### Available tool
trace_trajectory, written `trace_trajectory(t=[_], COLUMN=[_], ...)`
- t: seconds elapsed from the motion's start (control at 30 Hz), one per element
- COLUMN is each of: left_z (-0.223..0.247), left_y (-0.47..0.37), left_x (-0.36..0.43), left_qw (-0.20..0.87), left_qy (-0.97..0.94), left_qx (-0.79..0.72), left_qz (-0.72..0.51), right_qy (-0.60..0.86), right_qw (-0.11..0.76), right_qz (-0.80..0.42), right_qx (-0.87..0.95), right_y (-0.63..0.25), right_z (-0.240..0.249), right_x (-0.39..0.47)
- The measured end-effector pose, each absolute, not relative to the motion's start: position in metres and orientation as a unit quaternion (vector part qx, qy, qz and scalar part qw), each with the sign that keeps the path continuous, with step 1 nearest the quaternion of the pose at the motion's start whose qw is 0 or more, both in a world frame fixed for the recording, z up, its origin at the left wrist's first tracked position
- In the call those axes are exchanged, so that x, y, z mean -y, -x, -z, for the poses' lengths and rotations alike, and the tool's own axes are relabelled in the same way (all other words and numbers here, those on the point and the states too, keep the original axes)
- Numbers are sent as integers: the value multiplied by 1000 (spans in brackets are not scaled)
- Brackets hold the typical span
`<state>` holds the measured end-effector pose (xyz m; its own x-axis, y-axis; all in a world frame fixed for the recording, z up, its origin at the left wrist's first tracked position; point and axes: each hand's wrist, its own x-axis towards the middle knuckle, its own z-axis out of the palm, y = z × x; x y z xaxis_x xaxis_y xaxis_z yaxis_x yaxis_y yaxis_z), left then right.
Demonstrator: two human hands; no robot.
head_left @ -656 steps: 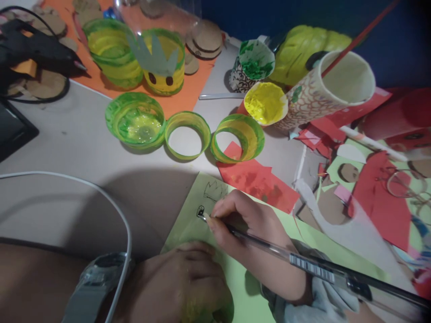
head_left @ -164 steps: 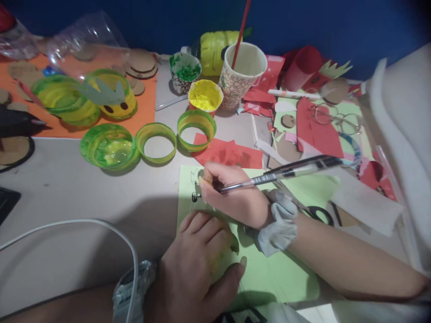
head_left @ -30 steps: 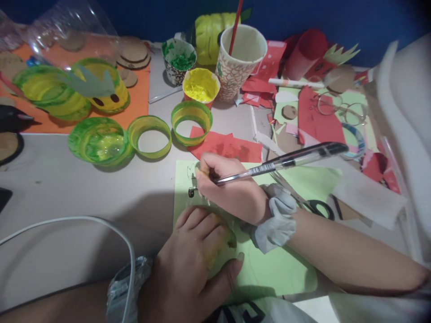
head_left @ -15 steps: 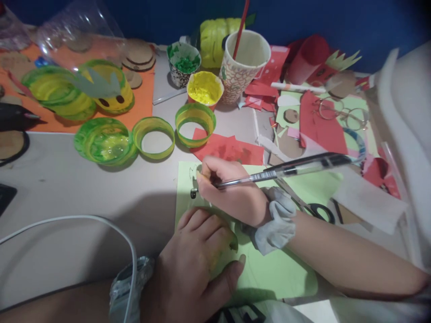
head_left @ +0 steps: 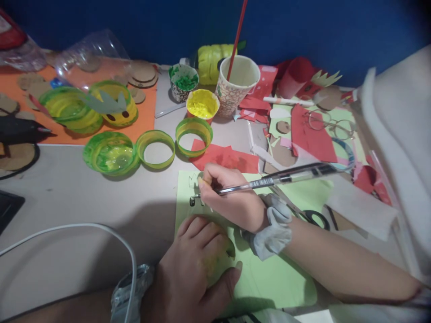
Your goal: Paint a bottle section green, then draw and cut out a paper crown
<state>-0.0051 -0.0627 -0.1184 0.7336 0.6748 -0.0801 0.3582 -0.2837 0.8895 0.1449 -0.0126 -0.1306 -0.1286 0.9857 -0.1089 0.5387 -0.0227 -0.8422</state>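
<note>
My right hand (head_left: 229, 190) grips a clear-barrelled pen (head_left: 262, 182), its tip at a sheet of light green paper (head_left: 269, 278). Small black marks (head_left: 192, 201) show on the paper just left of those fingers. Resting on the same sheet, my left hand (head_left: 198, 260) lies palm down with the thumb apart from the fingers. Beyond the paper sits a red paper piece (head_left: 232, 158) with dark smudges. Two green-and-yellow painted rings (head_left: 155, 149) and a painted bottle base (head_left: 111, 153) stand to its left.
A paper cup (head_left: 235, 85) with a red straw stands behind, beside small cups of green paint (head_left: 184, 83) and yellow paint (head_left: 202, 105). Scissors (head_left: 313, 217), eyeglasses (head_left: 332, 123) and paper scraps lie at right. A white cable (head_left: 84, 225) crosses the left foreground.
The view has tilted upward, so the tabletop things appear lower. More of a dark line shows near the pen tip. My left hand stays on the paper.
</note>
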Motion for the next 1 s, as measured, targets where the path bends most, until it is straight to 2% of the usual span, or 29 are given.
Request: trace_trajectory(t=[0.27, 0.5, 1.0], left_z=[122, 135, 144], left_y=[3, 6, 4], left_x=[63, 68, 64], left_qw=[483, 490, 399], left_qy=[-762, -777, -840], left_qx=[-327, -305, -298], left_qz=[-280, -251, -218], right_qy=[585, 580, 565], right_qw=[285, 285, 289], right_qz=[-425, -410, -414], right_qx=[630, 643, 653], right_y=[-144, -145, -145], right_z=[133, 136, 134], right_x=[12, 11, 10])
